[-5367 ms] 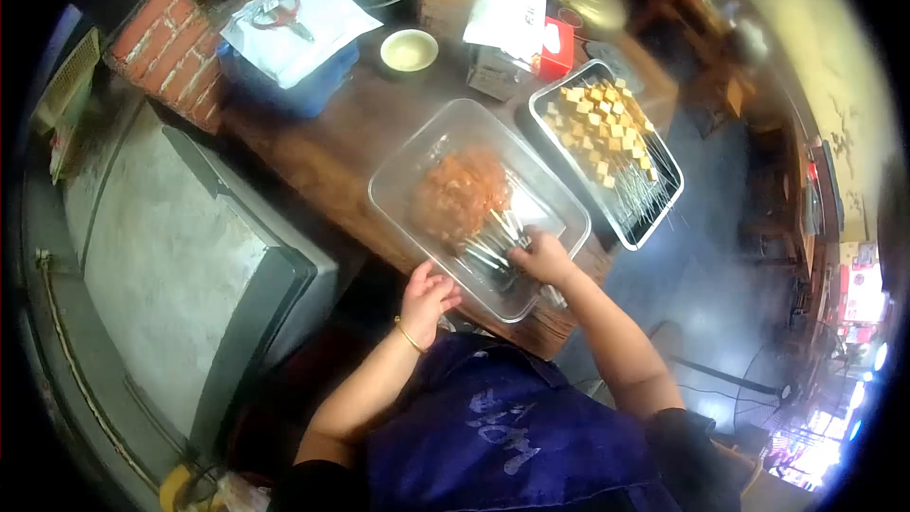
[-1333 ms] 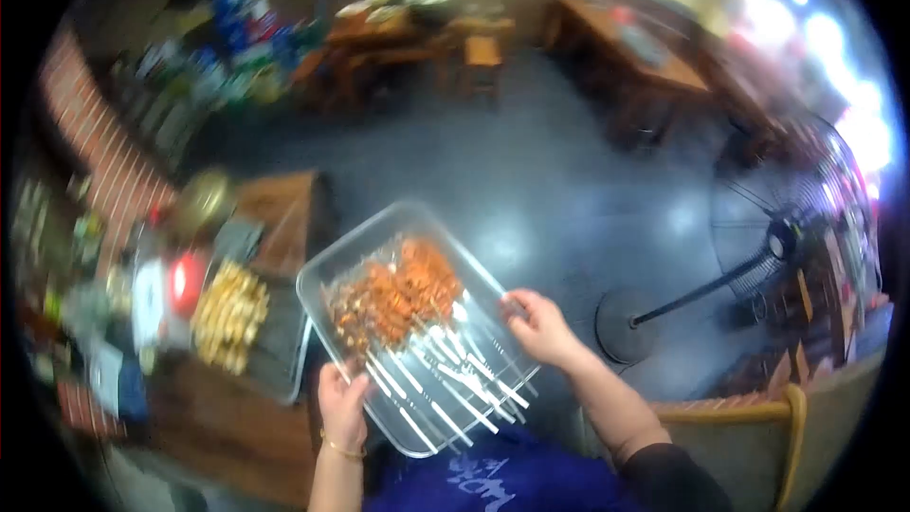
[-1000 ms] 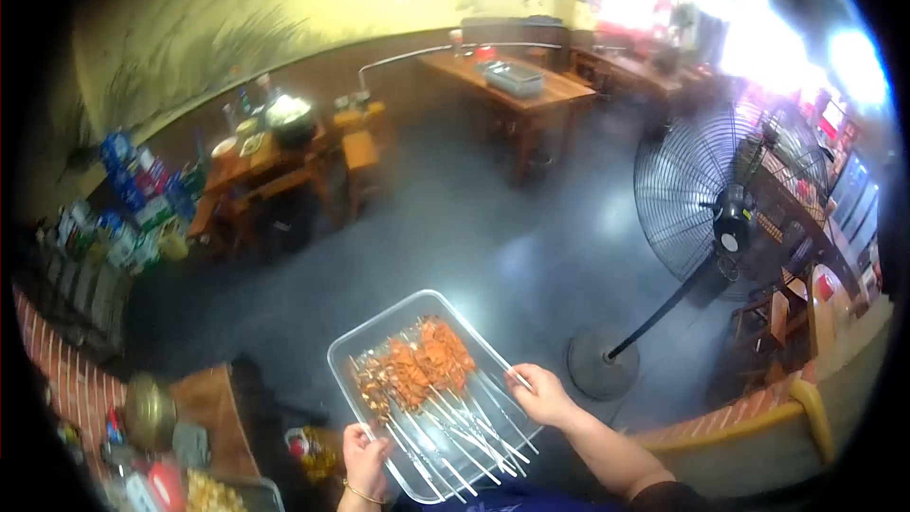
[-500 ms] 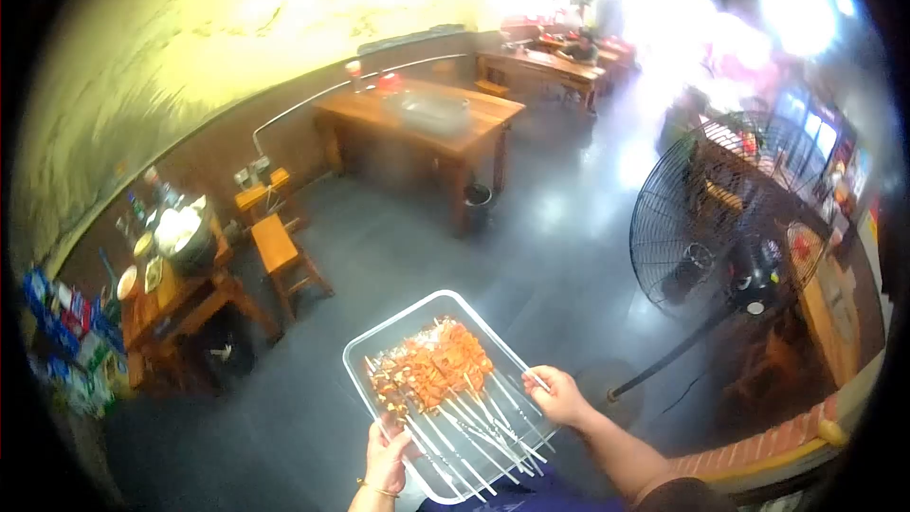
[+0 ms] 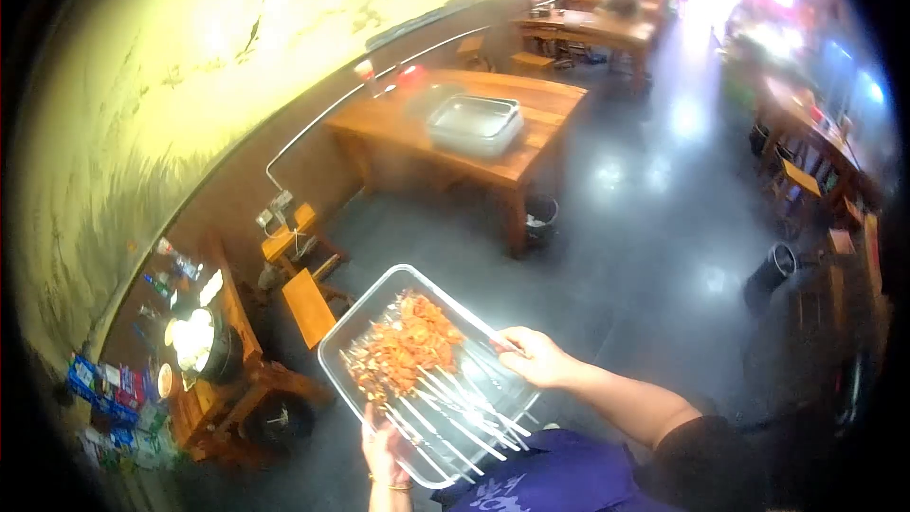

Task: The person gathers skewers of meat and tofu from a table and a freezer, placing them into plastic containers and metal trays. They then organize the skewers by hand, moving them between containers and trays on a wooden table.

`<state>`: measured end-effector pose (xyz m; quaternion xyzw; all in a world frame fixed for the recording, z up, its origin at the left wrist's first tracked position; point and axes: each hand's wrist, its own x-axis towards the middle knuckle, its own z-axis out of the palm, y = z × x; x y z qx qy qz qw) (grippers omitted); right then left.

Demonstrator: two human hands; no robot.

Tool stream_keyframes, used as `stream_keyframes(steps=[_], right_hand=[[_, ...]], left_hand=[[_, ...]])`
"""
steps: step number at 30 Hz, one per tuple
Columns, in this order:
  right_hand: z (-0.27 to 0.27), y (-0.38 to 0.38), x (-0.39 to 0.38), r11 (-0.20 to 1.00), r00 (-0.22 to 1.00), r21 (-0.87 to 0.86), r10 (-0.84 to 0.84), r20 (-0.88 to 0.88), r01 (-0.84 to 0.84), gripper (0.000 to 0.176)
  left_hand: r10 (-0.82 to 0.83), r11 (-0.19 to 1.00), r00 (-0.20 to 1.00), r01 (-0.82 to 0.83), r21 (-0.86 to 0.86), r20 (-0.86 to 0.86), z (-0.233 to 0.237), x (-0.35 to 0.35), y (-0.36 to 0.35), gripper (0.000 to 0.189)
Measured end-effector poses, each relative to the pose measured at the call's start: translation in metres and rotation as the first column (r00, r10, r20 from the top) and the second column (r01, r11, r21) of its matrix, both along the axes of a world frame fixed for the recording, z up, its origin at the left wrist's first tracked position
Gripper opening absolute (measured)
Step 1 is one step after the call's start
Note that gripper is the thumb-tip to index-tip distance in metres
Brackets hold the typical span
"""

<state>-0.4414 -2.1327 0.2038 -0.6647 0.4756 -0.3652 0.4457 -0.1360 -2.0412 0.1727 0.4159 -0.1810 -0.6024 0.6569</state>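
Observation:
A clear plastic tray (image 5: pixel 517 402) with a pale rim is carried in front of my body, tilted in the view. Inside it lie several meat skewers (image 5: pixel 408 346), the reddish-orange meat bunched at the far end and the bare sticks pointing back toward me. My left hand (image 5: pixel 381 446) grips the tray's near left side, some of its fingers hidden by the tray. On the right side, my right hand (image 5: pixel 531 356) is closed around the rim, thumb on top.
Ahead is a wooden table (image 5: pixel 559 100) bearing stacked clear trays (image 5: pixel 474 123). On the left, a small wooden table (image 5: pixel 194 408) holds a dark pot (image 5: pixel 226 353), near a stool (image 5: pixel 308 308) and colourful packages (image 5: pixel 109 389). A dark bin (image 5: pixel 773 270) stands at right.
The view has moved forward and turned, so the front table looks nearer and the standing fan on the right is out of sight. Both hands still hold the tray.

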Motion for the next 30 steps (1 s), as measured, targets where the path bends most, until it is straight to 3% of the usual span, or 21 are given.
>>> stream_keyframes(steps=[3, 9, 12, 13, 16, 19, 20, 21, 24, 25, 26, 28, 30], right_hand=[[-0.006, -0.089, 0.019, 0.967, 0.949, 0.149, 0.159, 0.271, -0.205, 0.044], [-0.043, -0.315, 0.031, 0.989, 0.994, 0.119, 0.078, 0.075, -0.087, 0.048], [-0.034, -0.380, 0.015, 0.994, 0.965, 0.030, -0.096, -0.245, 0.106, 0.050], [-0.031, -0.393, 0.011, 0.988, 0.960, 0.015, -0.145, -0.239, 0.153, 0.050], [-0.010, -0.482, -0.003, 0.935, 0.841, -0.266, -0.333, -0.426, 0.235, 0.045], [0.006, -0.593, -0.026, 0.875, 0.795, -0.357, -0.460, -0.396, 0.328, 0.043], [0.009, -0.629, -0.038, 0.822, 0.763, -0.494, -0.505, -0.403, 0.283, 0.044], [0.008, -0.664, -0.053, 0.779, 0.708, -0.566, -0.559, -0.430, 0.271, 0.043], [0.003, -0.765, -0.094, 0.670, 0.536, -0.680, -0.706, -0.462, 0.296, 0.046], [-0.013, -0.807, -0.121, 0.688, 0.423, -0.657, -0.718, -0.553, 0.309, 0.049], [-0.009, -0.842, -0.137, 0.647, 0.426, -0.709, -0.745, -0.512, 0.279, 0.053], [-0.016, -0.923, -0.163, 0.710, 0.236, -0.635, -0.702, -0.672, 0.304, 0.054], [-0.020, -0.996, -0.186, 0.843, 0.223, -0.430, -0.509, -0.831, 0.321, 0.054]], left_hand=[[0.104, 0.993, 0.994, -0.105, 0.046, 0.019, -0.008, 0.026, -0.072, 0.069], [0.164, 0.979, 0.986, -0.161, 0.128, -0.016, -0.027, 0.087, -0.292, 0.070], [0.210, 0.972, 0.976, -0.202, 0.118, -0.061, -0.026, 0.119, -0.386, 0.071], [0.167, 0.984, 0.983, -0.162, 0.072, -0.071, -0.021, 0.128, -0.411, 0.071], [0.145, 0.987, 0.989, -0.143, 0.074, -0.023, -0.006, 0.139, -0.527, 0.068], [0.070, 0.996, 0.997, -0.068, 0.054, -0.040, -0.017, 0.138, -0.651, 0.066], [0.065, 0.997, 0.996, -0.063, 0.035, -0.065, -0.021, 0.132, -0.680, 0.065], [0.001, 0.999, 0.999, 0.001, 0.045, -0.042, -0.014, 0.125, -0.704, 0.062], [0.066, 0.996, 0.997, -0.064, 0.066, -0.033, -0.005, 0.106, -0.773, 0.061], [0.062, 0.997, 0.998, -0.061, 0.054, -0.027, -0.005, 0.099, -0.793, 0.061], [0.068, 0.996, 0.997, -0.065, 0.066, -0.034, -0.009, 0.089, -0.815, 0.061], [0.058, 0.993, 0.998, -0.058, 0.100, -0.004, 0.001, 0.073, -0.875, 0.062], [0.100, 0.984, 0.995, -0.100, 0.148, 0.010, 0.008, 0.046, -0.935, 0.064]])
